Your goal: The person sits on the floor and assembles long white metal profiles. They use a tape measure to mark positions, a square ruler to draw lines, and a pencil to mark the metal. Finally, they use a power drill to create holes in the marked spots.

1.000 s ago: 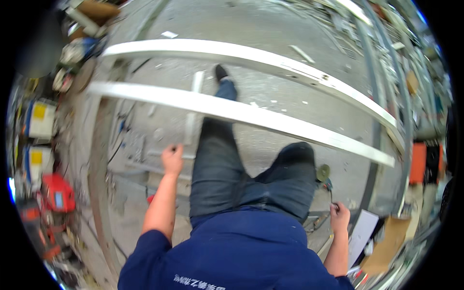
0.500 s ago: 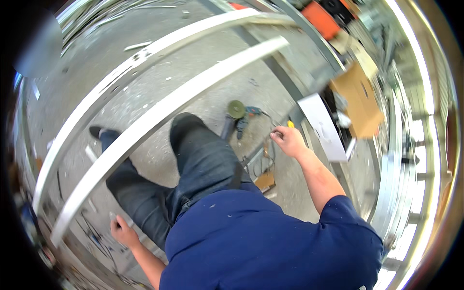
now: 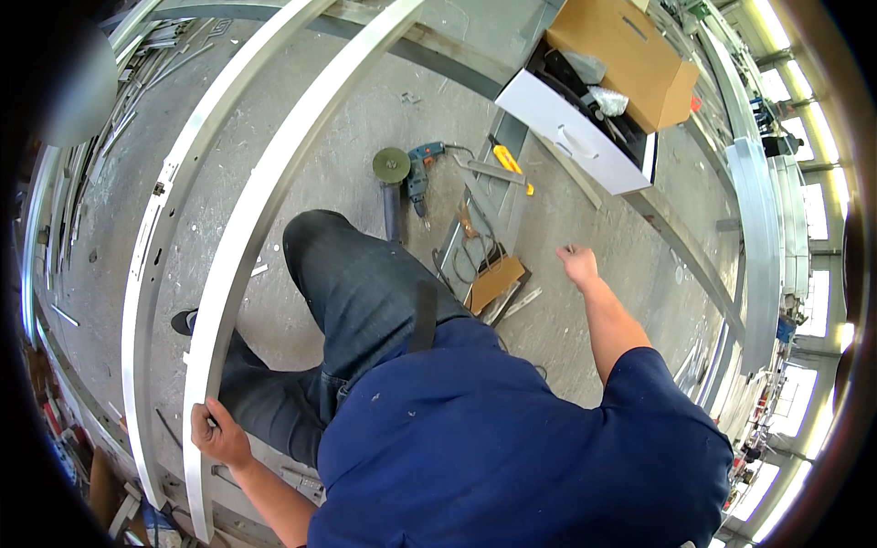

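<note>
I am crouched on a concrete floor in dark trousers and a blue shirt. My left hand (image 3: 219, 435) grips the lower end of a long pale aluminium profile (image 3: 265, 196) that runs up across my left knee. A second, parallel profile (image 3: 169, 196) lies just to its left. My right hand (image 3: 577, 266) hovers over the floor at the right with its fingers curled; whether it holds something small is unclear. It is nearest a brown board piece (image 3: 494, 282) and coiled cables beside a grey metal channel (image 3: 482, 215).
An angle grinder with a green disc (image 3: 392, 169), a blue drill (image 3: 422, 170) and a yellow-handled tool (image 3: 512, 163) lie ahead of my knee. A white open drawer (image 3: 568, 135) and a cardboard box (image 3: 630, 57) stand beyond. Metal frames (image 3: 754, 237) line the right, loose profiles the left.
My view has swung to the right, toward the tools and boxes. My left hand stays on the profile. My right hand has drawn back from the tools to bare floor.
</note>
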Action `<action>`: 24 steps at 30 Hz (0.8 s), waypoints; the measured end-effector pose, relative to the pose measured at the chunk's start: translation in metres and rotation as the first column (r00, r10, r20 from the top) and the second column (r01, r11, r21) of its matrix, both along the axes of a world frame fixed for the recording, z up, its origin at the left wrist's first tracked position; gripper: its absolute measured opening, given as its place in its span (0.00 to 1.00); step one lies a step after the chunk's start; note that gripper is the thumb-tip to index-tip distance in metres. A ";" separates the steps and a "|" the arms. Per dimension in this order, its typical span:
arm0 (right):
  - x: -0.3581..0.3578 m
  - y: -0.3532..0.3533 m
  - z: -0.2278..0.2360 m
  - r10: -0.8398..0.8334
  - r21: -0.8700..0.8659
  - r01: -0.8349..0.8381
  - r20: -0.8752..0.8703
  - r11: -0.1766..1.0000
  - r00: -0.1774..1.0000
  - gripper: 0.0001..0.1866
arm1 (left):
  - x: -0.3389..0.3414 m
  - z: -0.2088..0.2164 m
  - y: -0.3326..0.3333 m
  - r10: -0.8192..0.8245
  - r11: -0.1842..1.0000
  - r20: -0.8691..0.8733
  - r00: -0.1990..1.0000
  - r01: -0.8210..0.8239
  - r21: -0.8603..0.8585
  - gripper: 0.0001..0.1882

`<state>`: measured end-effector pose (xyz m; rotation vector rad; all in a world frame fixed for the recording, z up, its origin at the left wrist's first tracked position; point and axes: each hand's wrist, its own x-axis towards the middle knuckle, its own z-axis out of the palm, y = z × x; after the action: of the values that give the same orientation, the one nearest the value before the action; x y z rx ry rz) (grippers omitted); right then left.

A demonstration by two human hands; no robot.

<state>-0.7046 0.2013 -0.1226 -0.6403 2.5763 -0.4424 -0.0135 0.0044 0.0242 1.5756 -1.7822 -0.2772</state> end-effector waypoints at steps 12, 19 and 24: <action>0.030 -0.004 -0.050 -0.061 0.294 -0.073 0.422 0.953 0.904 0.26 | -0.027 -0.002 0.010 0.023 0.996 0.004 1.000 -0.023 0.083 0.20; 0.002 0.029 -0.098 0.294 0.055 -0.292 -0.047 0.955 0.955 0.22 | -0.051 0.011 -0.012 0.030 0.997 0.073 0.997 -0.035 0.067 0.19; -0.004 -0.032 -0.053 -0.086 -0.171 0.037 -0.286 0.985 0.954 0.18 | -0.057 0.014 -0.009 0.031 0.997 0.093 0.995 -0.037 0.071 0.18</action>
<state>-0.7083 0.1695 -0.1758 -0.7313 2.8680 -0.6279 -0.0702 -0.0048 0.0380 1.6924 -1.8314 -0.2593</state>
